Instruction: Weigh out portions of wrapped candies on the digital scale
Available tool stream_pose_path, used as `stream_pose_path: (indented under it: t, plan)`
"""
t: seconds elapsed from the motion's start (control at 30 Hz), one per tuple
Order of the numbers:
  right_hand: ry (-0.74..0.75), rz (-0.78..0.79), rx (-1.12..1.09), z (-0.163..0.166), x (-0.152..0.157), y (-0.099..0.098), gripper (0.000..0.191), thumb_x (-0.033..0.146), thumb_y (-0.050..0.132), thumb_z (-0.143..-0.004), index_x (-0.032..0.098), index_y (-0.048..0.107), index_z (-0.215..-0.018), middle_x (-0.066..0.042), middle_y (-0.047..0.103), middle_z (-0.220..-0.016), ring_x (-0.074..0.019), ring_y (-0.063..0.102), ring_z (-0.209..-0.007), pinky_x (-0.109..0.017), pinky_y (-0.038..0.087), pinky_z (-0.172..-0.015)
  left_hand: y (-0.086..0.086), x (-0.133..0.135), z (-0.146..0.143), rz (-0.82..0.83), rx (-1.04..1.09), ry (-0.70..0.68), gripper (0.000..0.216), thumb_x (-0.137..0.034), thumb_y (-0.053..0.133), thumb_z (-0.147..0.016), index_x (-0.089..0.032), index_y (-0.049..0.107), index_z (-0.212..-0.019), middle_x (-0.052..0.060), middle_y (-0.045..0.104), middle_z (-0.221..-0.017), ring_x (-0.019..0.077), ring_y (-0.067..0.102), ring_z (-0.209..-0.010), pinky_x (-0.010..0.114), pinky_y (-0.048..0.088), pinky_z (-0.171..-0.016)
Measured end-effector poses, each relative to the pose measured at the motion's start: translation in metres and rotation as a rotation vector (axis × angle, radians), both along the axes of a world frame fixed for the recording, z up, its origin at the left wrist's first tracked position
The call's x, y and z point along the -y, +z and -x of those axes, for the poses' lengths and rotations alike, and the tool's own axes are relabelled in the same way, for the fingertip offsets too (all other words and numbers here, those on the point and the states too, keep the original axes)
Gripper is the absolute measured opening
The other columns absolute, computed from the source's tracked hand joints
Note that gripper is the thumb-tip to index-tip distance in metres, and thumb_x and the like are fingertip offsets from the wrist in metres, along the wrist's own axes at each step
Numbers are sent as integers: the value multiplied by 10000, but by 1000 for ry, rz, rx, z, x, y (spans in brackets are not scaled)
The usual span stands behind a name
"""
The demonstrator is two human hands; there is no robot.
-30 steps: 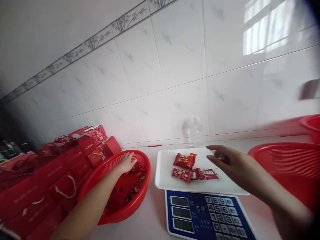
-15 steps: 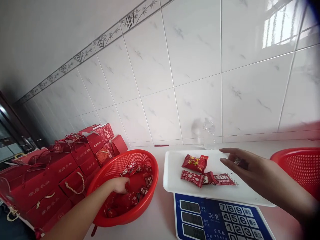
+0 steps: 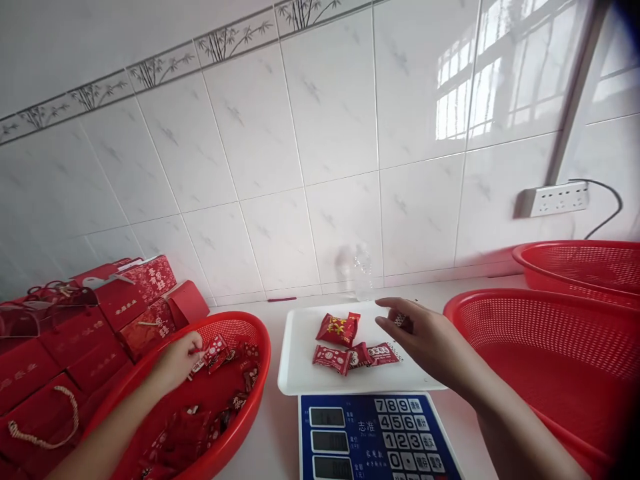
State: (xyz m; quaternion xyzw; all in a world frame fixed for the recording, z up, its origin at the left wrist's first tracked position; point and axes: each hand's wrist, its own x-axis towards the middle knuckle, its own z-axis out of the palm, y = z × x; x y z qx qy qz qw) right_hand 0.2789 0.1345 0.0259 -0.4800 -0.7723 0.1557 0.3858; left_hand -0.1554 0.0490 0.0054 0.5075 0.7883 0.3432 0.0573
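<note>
My left hand (image 3: 181, 360) is inside the left red basket (image 3: 257, 393), near its back rim. Its fingers are curled closed at the edge of a small red-and-white wrapped candy (image 3: 216, 352). More wrapped candies lie in the basket. My right hand (image 3: 417, 330) hovers over the right side of the white scale tray (image 3: 300, 353). A dark patterned wrapped candy (image 3: 403, 321) is tucked in its curled fingers, while thumb and index finger stand apart. On the tray lie a larger red packet with yellow lettering (image 3: 338, 329) and several small red candies (image 3: 332, 359).
The blue scale panel (image 3: 367, 460) is in front of the tray. Red gift boxes (image 3: 75, 347) are stacked at the left. Two red baskets (image 3: 500, 300) stand at the right. A clear plastic bottle (image 3: 362, 270) is by the tiled wall, and a power strip (image 3: 555, 200) hangs there.
My left hand has moved from the middle of the basket to the candies near its back rim. The view has turned right. My right hand stays over the tray with its candy.
</note>
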Motion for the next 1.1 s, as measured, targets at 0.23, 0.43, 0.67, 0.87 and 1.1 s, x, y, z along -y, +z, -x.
stream_pose_path:
  t: [0.23, 0.43, 0.67, 0.87, 1.1]
  plan:
    - [9, -63, -134, 9, 5, -2, 388, 496, 445, -842, 230, 577, -1091, -26, 607, -769, -141, 534, -587, -275, 432, -556, 48, 27, -141, -460, 962, -215, 512, -279, 796, -524, -251, 571, -982, -28, 619, -885, 156, 628, -776, 295, 518, -743]
    - [208, -39, -336, 35, 27, -6, 462, 475, 430, -864, 223, 468, -1249, -69, 607, -940, -155, 573, -704, -300, 478, -640, -8, 9, -258, -116, 1664, -371, 300, -105, 673, -676, -174, 594, -957, 16, 635, -730, 121, 628, -662, 272, 524, -698]
    - [278, 103, -377, 56, 35, -15, 337, 430, 402, -892, 261, 581, -1122, -61, 624, -1121, -219, 549, -1058, -400, 430, -907, -27, -15, -302, -86, 1853, -712, 333, -30, 566, -644, -192, 615, -930, 2, 613, -812, 94, 561, -728, 212, 434, -676]
    - [299, 250, -662, 55, 33, -9, 312, 473, 503, -827, 246, 622, -1003, -41, 666, -938, -200, 617, -881, -359, 507, -782, -14, -18, -298, -71, 1723, -775, 318, -59, 554, -653, -210, 612, -927, -21, 545, -741, 75, 479, -657, 202, 366, -604]
    - [309, 355, -720, 56, 33, -10, 410, 495, 394, -870, 277, 542, -1185, -52, 667, -986, -120, 586, -614, -246, 496, -490, -15, -18, -293, -67, 1573, -665, 328, -229, 665, -660, -255, 594, -979, -25, 558, -797, 88, 491, -686, 192, 340, -552]
